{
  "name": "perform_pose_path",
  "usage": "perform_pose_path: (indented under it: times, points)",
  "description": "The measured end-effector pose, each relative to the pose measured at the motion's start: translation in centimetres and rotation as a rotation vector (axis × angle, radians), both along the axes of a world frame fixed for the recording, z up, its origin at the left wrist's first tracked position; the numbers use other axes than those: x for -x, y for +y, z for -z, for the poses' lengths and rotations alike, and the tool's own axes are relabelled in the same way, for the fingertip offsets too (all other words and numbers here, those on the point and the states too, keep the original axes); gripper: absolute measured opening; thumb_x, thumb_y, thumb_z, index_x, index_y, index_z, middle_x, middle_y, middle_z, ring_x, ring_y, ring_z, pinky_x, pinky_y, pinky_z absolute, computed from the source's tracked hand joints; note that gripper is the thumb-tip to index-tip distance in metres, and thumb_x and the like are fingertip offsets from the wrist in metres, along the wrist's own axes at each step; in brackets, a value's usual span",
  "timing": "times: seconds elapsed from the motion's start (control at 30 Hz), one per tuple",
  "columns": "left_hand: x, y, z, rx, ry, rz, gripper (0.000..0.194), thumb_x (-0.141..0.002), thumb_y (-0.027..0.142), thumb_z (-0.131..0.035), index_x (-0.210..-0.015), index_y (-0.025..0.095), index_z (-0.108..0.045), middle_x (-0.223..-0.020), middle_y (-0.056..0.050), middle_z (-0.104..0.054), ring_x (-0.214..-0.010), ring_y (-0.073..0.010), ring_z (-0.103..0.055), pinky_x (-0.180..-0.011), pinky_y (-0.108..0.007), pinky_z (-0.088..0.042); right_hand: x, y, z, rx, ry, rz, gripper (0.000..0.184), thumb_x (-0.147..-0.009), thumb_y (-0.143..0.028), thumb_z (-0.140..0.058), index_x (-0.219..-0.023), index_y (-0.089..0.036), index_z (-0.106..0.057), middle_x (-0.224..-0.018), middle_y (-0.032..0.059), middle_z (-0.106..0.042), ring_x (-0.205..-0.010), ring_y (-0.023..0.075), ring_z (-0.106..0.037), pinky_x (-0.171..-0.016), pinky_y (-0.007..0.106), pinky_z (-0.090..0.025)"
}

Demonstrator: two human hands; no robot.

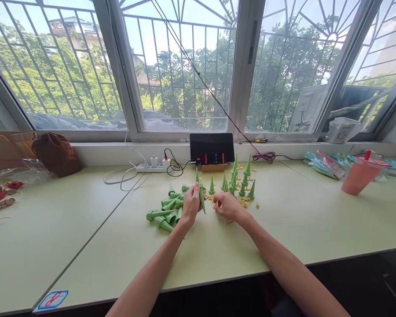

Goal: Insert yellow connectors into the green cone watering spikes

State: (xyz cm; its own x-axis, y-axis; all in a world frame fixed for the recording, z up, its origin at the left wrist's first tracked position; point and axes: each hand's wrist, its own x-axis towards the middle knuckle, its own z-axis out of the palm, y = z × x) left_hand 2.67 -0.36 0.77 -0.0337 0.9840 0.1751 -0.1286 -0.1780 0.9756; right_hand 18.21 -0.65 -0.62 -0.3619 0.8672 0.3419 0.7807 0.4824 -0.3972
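Note:
My left hand (pixel 190 203) is closed round a long green cone spike (pixel 202 200), its tip pointing down toward the pale green table (pixel 284 229). My right hand (pixel 227 206) is curled over small yellow parts (pixel 242 201) lying on the table, fingers pinched together; what they hold is too small to make out. To the left of my left hand lies a heap of green cone spikes (pixel 163 213) on their sides. Behind my right hand several green cones (pixel 242 178) stand upright, some with yellow pieces attached.
A black phone on a wooden stand (pixel 211 152) and a white power strip (pixel 152 166) sit by the window sill. A brown pouch (pixel 56 153) is at the left, a pink lidded cup (pixel 361 175) and packets at the right. Red-and-wood toys (pixel 0 196) lie far left.

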Motion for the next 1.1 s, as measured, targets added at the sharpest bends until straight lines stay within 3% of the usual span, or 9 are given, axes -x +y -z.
perform_pose_path:
  times: [0.23, 0.63, 0.97, 1.1]
  points:
    - [-0.01, 0.11, 0.28, -0.015, 0.015, 0.018, 0.040, -0.083, 0.055, -0.050, -0.069, 0.018, -0.046, -0.054, 0.002, -0.052, -0.035, -0.0059, -0.037, -0.031, -0.018, -0.026, -0.02, -0.22, 0.28, 0.062, 0.029, 0.004, 0.019, -0.071, -0.008, -0.058, -0.086, -0.018, -0.061, -0.069, 0.0020, -0.061, -0.068, 0.0148, -0.054, -0.059, 0.022, -0.033]
    - [-0.17, -0.03, 0.42, -0.019, 0.044, 0.026, 0.041, -0.082, 0.056, -0.051, -0.069, 0.018, -0.047, -0.053, 0.002, -0.051, -0.035, -0.0065, -0.038, -0.031, -0.018, -0.027, 0.23, -0.30, 0.15, 0.073, 0.007, -0.003, 0.009, -0.070, -0.008, -0.057, -0.072, -0.017, -0.055, -0.066, 0.0011, -0.057, -0.063, 0.0136, -0.049, -0.056, 0.023, -0.032]
    - [-0.34, -0.08, 0.19, -0.006, 0.060, 0.024, 0.040, -0.082, 0.055, -0.051, -0.066, 0.018, -0.047, -0.052, 0.003, -0.050, -0.033, -0.0063, -0.036, -0.029, -0.018, -0.025, 0.60, -0.19, 0.45, 0.046, 0.009, -0.077, 0.014, -0.084, -0.012, -0.051, -0.071, -0.017, -0.054, -0.074, 0.0053, -0.059, -0.071, 0.0162, -0.052, -0.061, 0.025, -0.035]
    - [-0.37, -0.02, 0.21, 0.007, 0.052, 0.019, 0.040, -0.082, 0.054, -0.053, -0.066, 0.018, -0.048, -0.050, 0.003, -0.051, -0.032, -0.0062, -0.036, -0.029, -0.018, -0.024, 0.72, -0.03, 0.56, 0.014, 0.025, -0.063, 0.021, -0.090, -0.015, -0.045, -0.071, -0.017, -0.051, -0.071, 0.0041, -0.056, -0.066, 0.0144, -0.048, -0.059, 0.025, -0.033]
